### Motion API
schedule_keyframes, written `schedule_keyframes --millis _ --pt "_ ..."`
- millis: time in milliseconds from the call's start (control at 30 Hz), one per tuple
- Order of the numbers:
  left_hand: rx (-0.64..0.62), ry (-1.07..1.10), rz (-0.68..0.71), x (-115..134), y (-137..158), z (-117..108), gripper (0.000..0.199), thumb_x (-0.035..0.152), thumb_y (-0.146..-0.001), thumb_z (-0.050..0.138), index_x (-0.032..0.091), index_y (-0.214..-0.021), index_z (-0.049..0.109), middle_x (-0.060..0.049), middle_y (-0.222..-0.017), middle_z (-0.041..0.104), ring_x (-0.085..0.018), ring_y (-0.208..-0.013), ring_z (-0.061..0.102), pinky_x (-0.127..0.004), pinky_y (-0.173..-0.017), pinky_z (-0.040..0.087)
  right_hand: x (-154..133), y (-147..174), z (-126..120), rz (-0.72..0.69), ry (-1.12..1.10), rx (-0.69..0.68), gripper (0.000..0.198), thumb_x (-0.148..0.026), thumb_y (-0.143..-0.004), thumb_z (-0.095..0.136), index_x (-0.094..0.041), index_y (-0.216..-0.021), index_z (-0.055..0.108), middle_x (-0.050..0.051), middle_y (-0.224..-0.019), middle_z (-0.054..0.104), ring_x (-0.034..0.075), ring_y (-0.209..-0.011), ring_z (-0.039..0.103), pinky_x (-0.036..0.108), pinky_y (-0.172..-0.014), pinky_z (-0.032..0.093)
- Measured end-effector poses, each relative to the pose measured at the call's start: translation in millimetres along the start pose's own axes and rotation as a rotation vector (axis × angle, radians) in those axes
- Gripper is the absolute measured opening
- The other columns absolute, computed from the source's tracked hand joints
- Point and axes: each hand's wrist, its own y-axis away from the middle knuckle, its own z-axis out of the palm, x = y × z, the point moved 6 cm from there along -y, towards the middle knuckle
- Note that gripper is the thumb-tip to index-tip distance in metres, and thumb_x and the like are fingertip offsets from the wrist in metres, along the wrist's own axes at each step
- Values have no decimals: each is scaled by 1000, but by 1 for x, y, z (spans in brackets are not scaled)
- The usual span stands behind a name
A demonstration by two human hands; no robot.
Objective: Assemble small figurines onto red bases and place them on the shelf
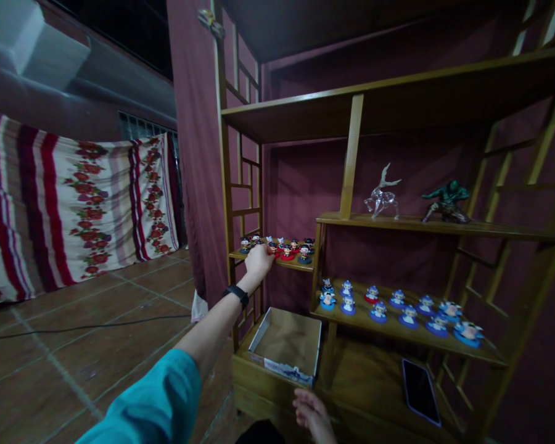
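My left hand (259, 261), with a black wristband (237, 296), reaches to the front edge of the small left shelf (300, 266). Its fingers are closed, and whatever they grip is hidden behind the hand. Right beside the fingers stands a small figurine (272, 248) with a red base. Several more dark-haired figurines, such as one on a red base (287, 252) and one on a dark base (304, 254), crowd that shelf. Low in front of the cabinet, my right hand (311, 412) hangs with loosely bent fingers, holding nothing, just below an open cardboard box (284, 338).
On the lower right shelf (383, 327) stand two rows of figurines, mostly on blue and purple bases. Above them are a clear deer ornament (381, 198) and a dark green statue (448, 200). A phone (420, 391) lies on the cabinet bottom. A cable (87, 329) crosses the tiled floor.
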Motion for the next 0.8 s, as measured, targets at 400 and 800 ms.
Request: schedule_keyframes --millis 400,800 --pt "42 -27 50 1 -2 7 22 39 -74 57 23 -86 66 -6 -93 65 -20 -85 59 -26 -66 42 5 -3 -3 -24 24 -21 47 -48 -44 76 -18 -80 68 3 -69 65 12 -56 55 24 -52 42" --pt "12 -12 34 1 0 6 20 33 -76 54 24 -89 65 -6 -94 65 -21 -86 60 -27 -68 44 1 0 -5 -39 50 -4 47 -49 -45 75 -18 -79 67 3 -67 64 13 -57 56 24 -52 42"
